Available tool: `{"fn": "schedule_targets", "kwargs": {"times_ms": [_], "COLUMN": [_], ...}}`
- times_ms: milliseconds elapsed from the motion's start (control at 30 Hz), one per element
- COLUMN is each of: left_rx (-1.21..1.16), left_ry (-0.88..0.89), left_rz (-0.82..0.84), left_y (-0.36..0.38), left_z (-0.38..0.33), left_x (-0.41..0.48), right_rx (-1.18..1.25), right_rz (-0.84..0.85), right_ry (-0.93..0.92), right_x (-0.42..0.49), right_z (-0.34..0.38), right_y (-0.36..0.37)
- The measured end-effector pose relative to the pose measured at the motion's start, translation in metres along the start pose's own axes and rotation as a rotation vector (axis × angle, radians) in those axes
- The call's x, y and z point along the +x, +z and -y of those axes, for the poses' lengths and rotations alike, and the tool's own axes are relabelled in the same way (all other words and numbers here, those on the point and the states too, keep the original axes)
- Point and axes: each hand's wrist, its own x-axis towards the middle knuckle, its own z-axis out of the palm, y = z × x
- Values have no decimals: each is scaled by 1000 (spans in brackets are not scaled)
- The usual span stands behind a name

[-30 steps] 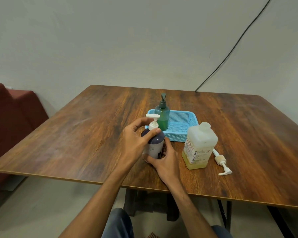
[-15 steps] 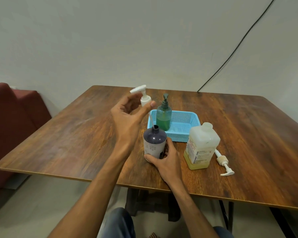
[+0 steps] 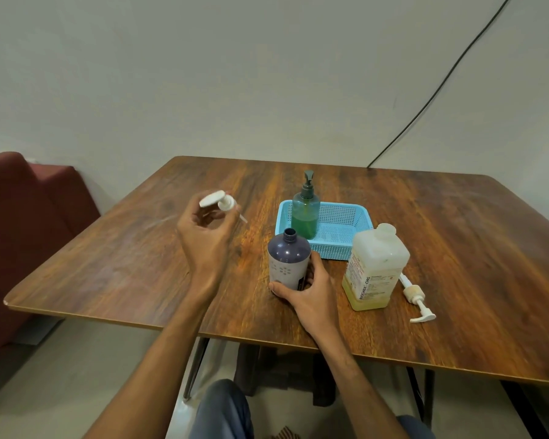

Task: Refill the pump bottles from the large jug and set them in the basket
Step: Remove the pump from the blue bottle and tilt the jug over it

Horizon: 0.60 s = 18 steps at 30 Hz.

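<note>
A dark purple bottle (image 3: 287,259) with a white label stands upright on the table, its neck uncapped. My right hand (image 3: 308,288) grips its lower part from the near side. My left hand (image 3: 205,234) is raised to the left of the bottle and pinches the white pump head (image 3: 217,201), whose dip tube points right. A green pump bottle (image 3: 305,207) stands in the left end of the light blue basket (image 3: 339,228). The large translucent jug (image 3: 374,269), with yellowish liquid low inside, stands just right of the purple bottle.
A loose white pump (image 3: 415,296) lies on the wooden table (image 3: 457,236) to the right of the jug. A dark red sofa (image 3: 19,198) stands off the table's left side. A black cable (image 3: 441,80) runs down the wall behind.
My left hand lifted the white pump out of the purple bottle, then carried it left and lower. The bottle now stands uncapped; my right hand stayed on it.
</note>
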Motion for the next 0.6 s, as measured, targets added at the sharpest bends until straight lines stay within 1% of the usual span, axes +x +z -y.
{"fn": "schedule_targets", "kwargs": {"times_ms": [233,400,600], "left_rx": [292,429,563], "left_ry": [-4,-70,-90], "left_rz": [65,139,236], "left_y": [-11,-13,-19], "left_z": [53,67,83], "left_x": [-26,-27,-28], "right_rx": [-23,-14,-28], "right_rz": [-6,-4,-14], "right_ry": [15,16,13], "right_x": [-1,-2,-3], "right_z": [5,7,7], "right_y": [-1,-2,-2]}}
